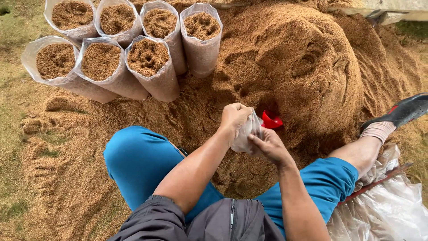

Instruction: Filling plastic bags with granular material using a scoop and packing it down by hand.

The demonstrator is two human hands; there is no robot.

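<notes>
- Head view: both hands meet over the sawdust heap (307, 67), between the knees. The left hand (235, 118) and right hand (269, 145) have their fingers pinched shut on an empty clear bag (248, 134).
- To do this well, I'd rub the film apart at the mouth and open it wide.
- A red scoop (271, 120) lies just behind; filled bags (147, 67) stand well apart.

Outdoor ground of patchy grass (13, 40) under daylight, a big sawdust mound (307, 67), concrete slabs (392, 13) behind
</notes>
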